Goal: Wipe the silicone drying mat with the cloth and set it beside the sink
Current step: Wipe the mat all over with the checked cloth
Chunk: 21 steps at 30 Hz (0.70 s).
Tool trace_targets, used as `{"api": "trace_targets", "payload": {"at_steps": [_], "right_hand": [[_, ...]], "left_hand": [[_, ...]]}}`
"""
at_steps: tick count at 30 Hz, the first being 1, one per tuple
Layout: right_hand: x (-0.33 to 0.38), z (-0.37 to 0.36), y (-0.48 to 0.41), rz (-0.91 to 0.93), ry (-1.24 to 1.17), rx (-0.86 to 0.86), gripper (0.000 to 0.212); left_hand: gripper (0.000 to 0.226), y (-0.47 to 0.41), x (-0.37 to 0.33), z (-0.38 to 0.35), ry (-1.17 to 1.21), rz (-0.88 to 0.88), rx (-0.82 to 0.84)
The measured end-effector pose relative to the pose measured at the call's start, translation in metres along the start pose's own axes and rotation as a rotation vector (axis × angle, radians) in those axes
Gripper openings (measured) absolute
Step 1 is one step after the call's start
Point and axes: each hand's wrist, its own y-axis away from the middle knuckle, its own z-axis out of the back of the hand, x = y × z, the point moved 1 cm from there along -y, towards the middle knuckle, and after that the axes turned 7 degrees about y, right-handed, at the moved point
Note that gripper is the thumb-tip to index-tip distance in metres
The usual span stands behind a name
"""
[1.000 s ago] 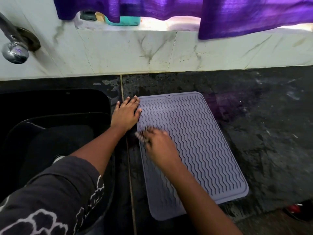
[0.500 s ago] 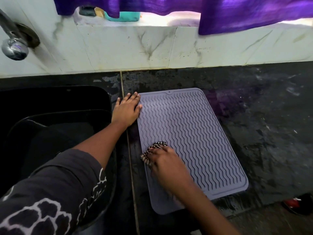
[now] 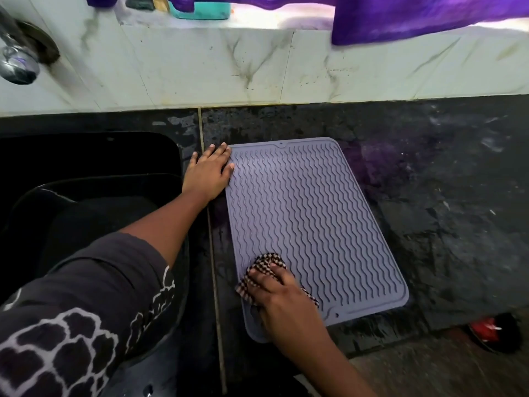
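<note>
A grey silicone drying mat [image 3: 309, 222] with wavy ridges lies flat on the dark counter [image 3: 443, 210], just right of the black sink [image 3: 86, 156]. My left hand [image 3: 207, 174] rests flat with straight fingers at the mat's far left corner, its fingertips touching the edge. My right hand [image 3: 279, 302] presses a brown-and-white checked cloth [image 3: 267, 262] onto the mat's near left part. Most of the cloth is hidden under that hand.
A black tub [image 3: 94, 213] sits in the sink. The tap [image 3: 17, 64] juts from the marble wall at upper left. A purple curtain [image 3: 415, 15] hangs over the sill, where a teal box [image 3: 200, 10] stands. A red-and-black object [image 3: 492, 330] lies below the counter's front edge.
My right hand has dragged the cloth down the mat's left side toward the near edge. The left hand has stayed at the far left corner.
</note>
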Motion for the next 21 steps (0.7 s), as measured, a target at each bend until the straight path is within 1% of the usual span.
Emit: {"api": "trace_targets", "payload": {"at_steps": [2, 3, 4, 5, 6, 8, 10, 13, 15, 17, 19, 21], "right_hand": [[-0.011, 0.016, -0.005, 0.032, -0.13, 0.049, 0.04], [-0.016, 0.024, -0.011, 0.01, -0.191, 0.028, 0.041], [-0.018, 0.029, -0.021, -0.019, -0.208, -0.029, 0.042], [-0.019, 0.028, -0.033, -0.036, -0.186, -0.094, 0.043], [-0.018, 0.024, -0.047, -0.037, -0.146, -0.123, 0.044], [-0.011, 0.01, -0.066, 0.009, -0.024, -0.094, 0.049], [-0.009, 0.0, -0.067, 0.011, 0.086, -0.044, 0.054], [-0.004, -0.009, -0.036, 0.015, 0.086, 0.009, 0.055], [0.005, -0.016, 0.002, 0.071, 0.076, 0.066, 0.049], [0.01, -0.017, 0.035, 0.077, 0.056, 0.128, 0.047], [0.009, -0.008, 0.049, 0.116, -0.015, 0.102, 0.043], [-0.001, 0.007, 0.04, 0.144, -0.096, 0.078, 0.041]], "left_hand": [[0.052, 0.0, -0.001, 0.001, -0.004, 0.001, -0.005], [0.052, 0.001, -0.001, 0.001, -0.003, 0.003, -0.006], [0.052, 0.001, -0.001, 0.001, -0.001, 0.003, -0.006], [0.052, 0.002, -0.002, 0.002, 0.001, 0.002, -0.006], [0.052, 0.003, -0.003, 0.002, 0.003, 0.002, -0.008], [0.052, 0.006, -0.006, 0.003, 0.009, 0.01, -0.006], [0.054, 0.014, -0.009, 0.002, -0.001, 0.025, 0.015], [0.057, 0.033, -0.016, -0.003, -0.023, 0.074, 0.06], [0.058, 0.049, -0.022, -0.006, -0.027, 0.112, 0.063], [0.057, 0.061, -0.027, -0.008, -0.023, 0.144, 0.053], [0.056, 0.066, -0.031, -0.009, -0.028, 0.156, 0.035], [0.056, 0.068, -0.032, -0.009, -0.038, 0.156, 0.021]]}}
